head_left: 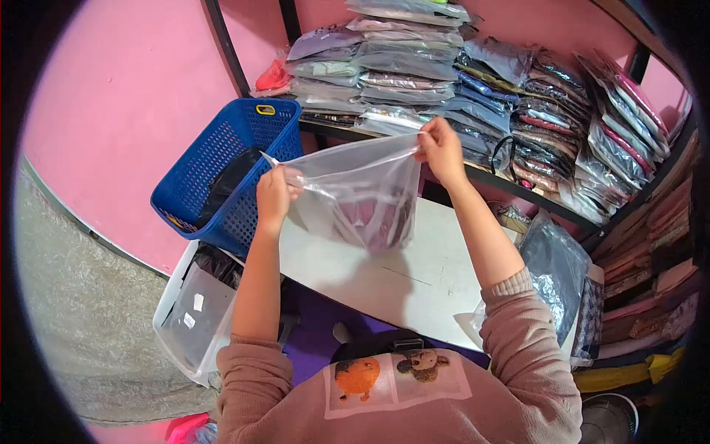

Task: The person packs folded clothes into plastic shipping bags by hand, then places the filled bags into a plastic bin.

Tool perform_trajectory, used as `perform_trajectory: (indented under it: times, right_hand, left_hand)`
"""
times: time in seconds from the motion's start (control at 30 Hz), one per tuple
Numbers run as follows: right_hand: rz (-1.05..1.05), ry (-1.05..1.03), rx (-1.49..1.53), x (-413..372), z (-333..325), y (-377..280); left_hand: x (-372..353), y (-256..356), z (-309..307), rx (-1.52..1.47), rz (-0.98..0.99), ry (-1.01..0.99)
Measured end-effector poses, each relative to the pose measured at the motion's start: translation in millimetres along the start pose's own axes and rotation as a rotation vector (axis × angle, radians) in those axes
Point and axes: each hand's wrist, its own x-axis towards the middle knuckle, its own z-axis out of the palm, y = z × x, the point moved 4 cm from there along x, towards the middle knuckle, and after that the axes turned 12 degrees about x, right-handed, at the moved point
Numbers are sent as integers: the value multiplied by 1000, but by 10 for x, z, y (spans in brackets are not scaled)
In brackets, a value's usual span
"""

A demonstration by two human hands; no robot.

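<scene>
both hands are pinched shut on the top edge of the bag [362, 200], the left hand [275, 196] lower and the right hand [441, 148] higher, so the edge runs sideways, tilting up to the right. the bag hangs over the table [414, 281]. the basket [214, 170] is just beside the left hand and the shelf [336, 132] is close behind the right.

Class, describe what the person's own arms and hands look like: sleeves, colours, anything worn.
The left hand and right hand are bare: no gloves, rings or watch show. The left sleeve and right sleeve are dusty-pink knit, cuffs pushed up near the elbows.
</scene>
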Motion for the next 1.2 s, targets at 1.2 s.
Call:
perform_trajectory:
  times: [1.2]
  right_hand:
    - [147,-270,-1154,-1950,-43,2473]
  left_hand:
    - [-1031,-2117,1754,909,381,-192]
